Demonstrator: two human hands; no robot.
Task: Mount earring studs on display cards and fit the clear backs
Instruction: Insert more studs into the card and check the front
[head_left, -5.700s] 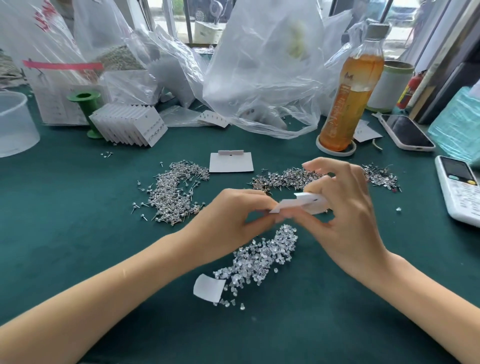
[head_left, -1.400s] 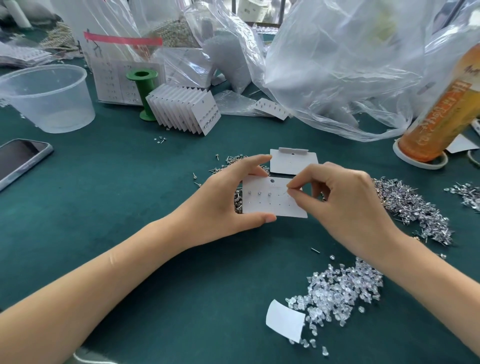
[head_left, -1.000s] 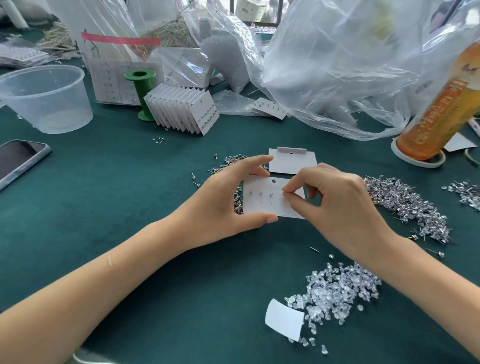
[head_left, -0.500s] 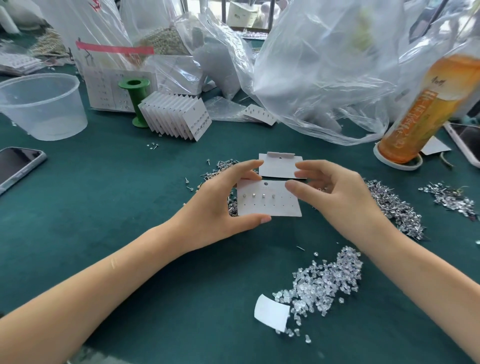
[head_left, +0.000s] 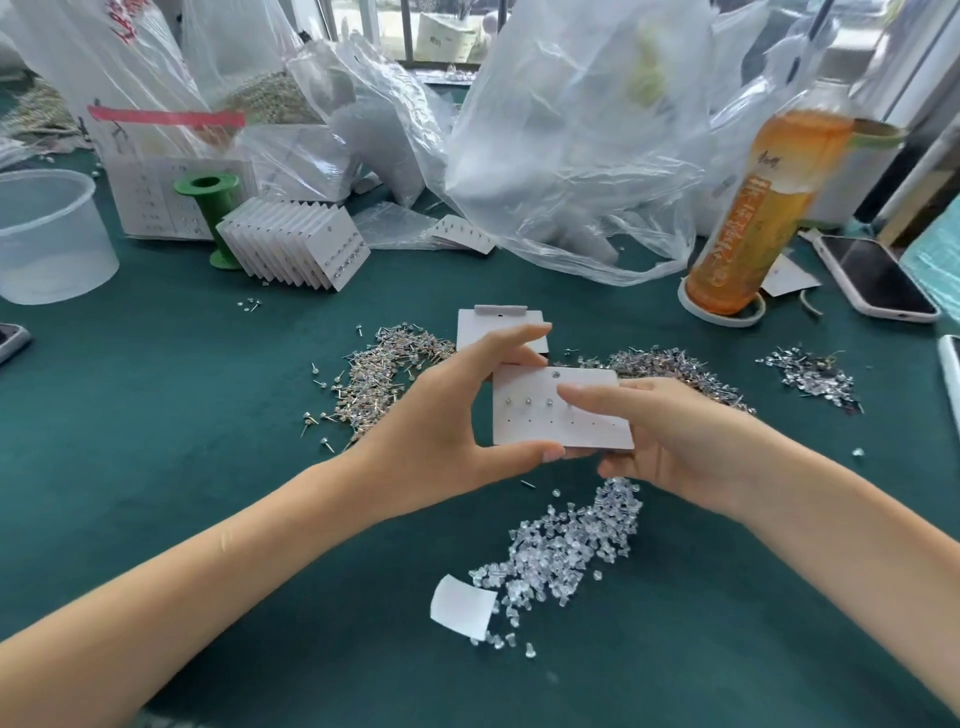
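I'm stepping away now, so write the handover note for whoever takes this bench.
Left hand grips the display card by its top and bottom edges. Right hand holds its right side, forefinger on the face.
Done: studs show in the upper row's left holes; the lower row is bare.
Supplies: stud pile behind left, clear backs in front.
Left: fill the remaining holes, fit backs. Finished cards stand by the green spool.

White display card (head_left: 561, 423) held face-up at centre, three studs seated in upper row, lower row of holes unfilled. Loose earring studs (head_left: 379, 374) piled at 10 o'clock of card, more (head_left: 670, 366) at 2 o'clock. Clear backs (head_left: 566, 551) heaped at 6 o'clock. Blank card (head_left: 496, 325) lies flat at 12 o'clock.
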